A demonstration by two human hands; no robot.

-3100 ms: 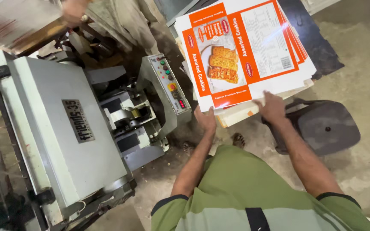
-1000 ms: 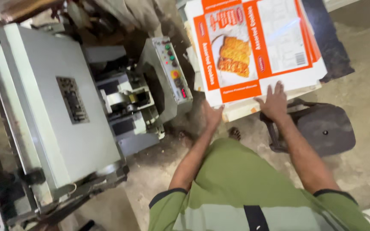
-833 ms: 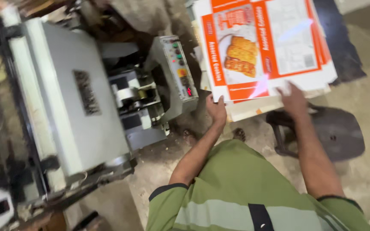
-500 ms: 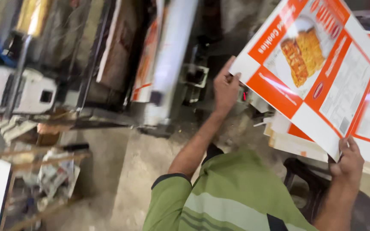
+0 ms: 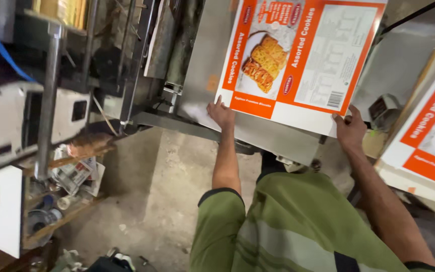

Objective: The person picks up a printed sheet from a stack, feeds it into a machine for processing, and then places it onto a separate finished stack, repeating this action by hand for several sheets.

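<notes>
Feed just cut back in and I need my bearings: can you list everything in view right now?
printed carton sheet: one, orange and white, flat on the grey machine plate, top centre
machine plate: one, grey metal, under the sheet
stack of printed sheets: one, orange and white, right edge
wooden shelf: one, brown, cluttered with papers, lower left
concrete floor: grey, centre
left hand: one, on the sheet's near-left corner
right hand: one, on the sheet's near-right corner

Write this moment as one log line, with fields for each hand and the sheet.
left hand: holds sheet's lower left corner | right hand: holds lower right corner | printed carton sheet: flat over grey machine plate
</notes>
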